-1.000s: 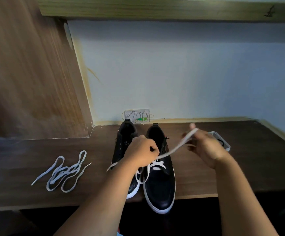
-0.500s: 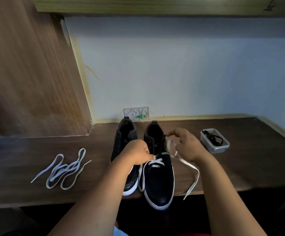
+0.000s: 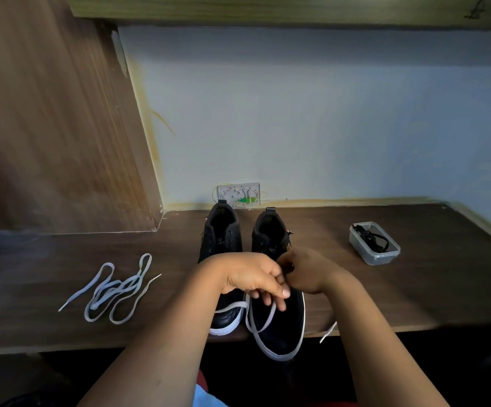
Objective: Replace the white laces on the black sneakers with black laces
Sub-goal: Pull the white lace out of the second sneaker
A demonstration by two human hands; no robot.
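Head view shows the left sneaker (image 3: 220, 248) stripped, its white lace (image 3: 115, 289) heaped on the desk (image 3: 414, 289), both hands (image 3: 248, 277) (image 3: 309, 271) together pinching the right sneaker's (image 3: 279, 330) half-loosened lace (image 3: 260, 321), black laces (image 3: 372, 239) untouched in their tub (image 3: 375, 254).

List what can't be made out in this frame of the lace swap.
- Head view: the eyelet rows of the right sneaker are hidden by the left hand and right hand, so how much white lace remains threaded is unclear.
- What the right hand's fingers pinch is hidden behind the hand.
- The dark contents of the plastic container are too small to tell one lace from two.
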